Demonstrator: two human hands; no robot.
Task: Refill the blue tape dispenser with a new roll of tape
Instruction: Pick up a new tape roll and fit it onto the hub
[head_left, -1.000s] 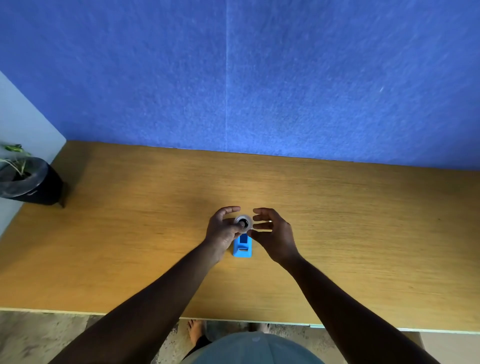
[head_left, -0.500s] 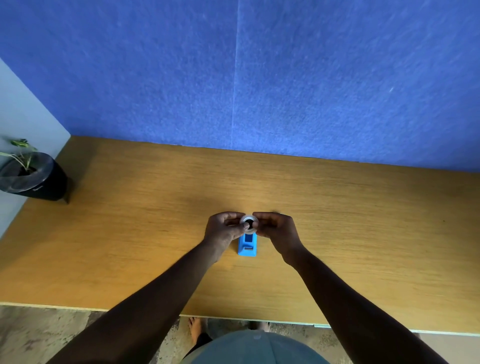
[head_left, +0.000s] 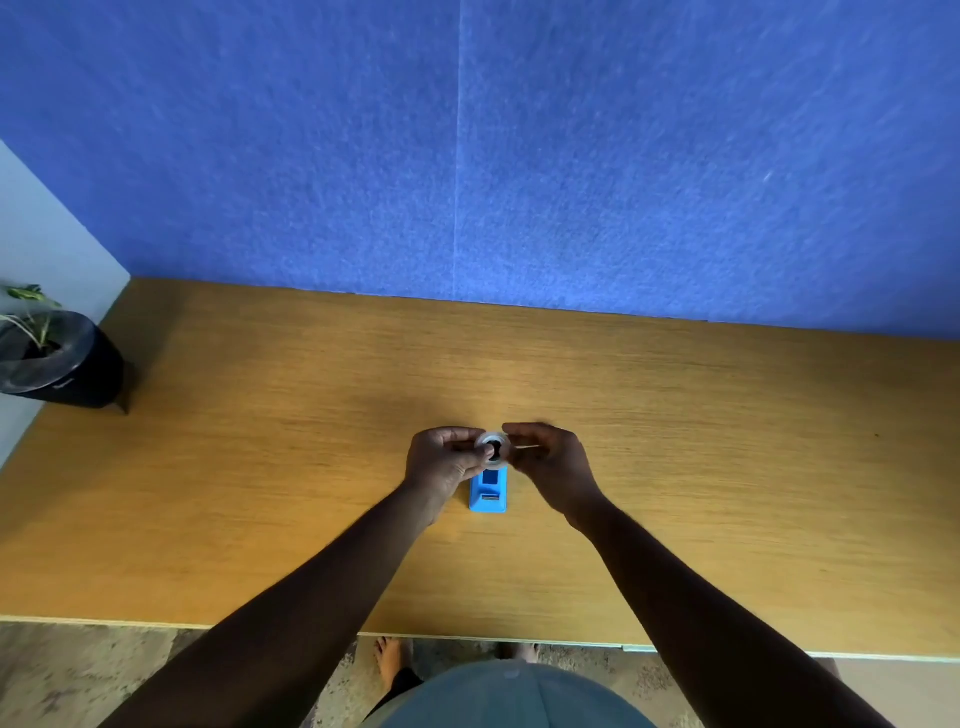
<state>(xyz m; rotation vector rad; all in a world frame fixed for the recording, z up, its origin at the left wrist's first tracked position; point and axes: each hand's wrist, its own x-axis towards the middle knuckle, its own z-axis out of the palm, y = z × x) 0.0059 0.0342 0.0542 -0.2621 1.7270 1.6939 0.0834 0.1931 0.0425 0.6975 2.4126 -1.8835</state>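
Note:
A small blue tape dispenser (head_left: 488, 493) stands on the wooden table (head_left: 260, 467), its near end pointing toward me. Just above its far end I hold a clear roll of tape (head_left: 493, 447) with a dark core. My left hand (head_left: 441, 465) pinches the roll from the left with thumb and fingers. My right hand (head_left: 550, 462) touches the roll's right side, fingers curled, and a thin pale strip shows between its fingers. The far part of the dispenser is hidden under the roll and my hands.
A black pot with a small green plant (head_left: 57, 364) stands at the table's far left corner. A blue felt wall (head_left: 467, 156) rises behind the table. The table's near edge (head_left: 156, 622) runs just in front of my body.
My right hand, spread apart a second ago, closed onto the roll's right side and has since loosened a little. The roll stays above the dispenser in my left hand.

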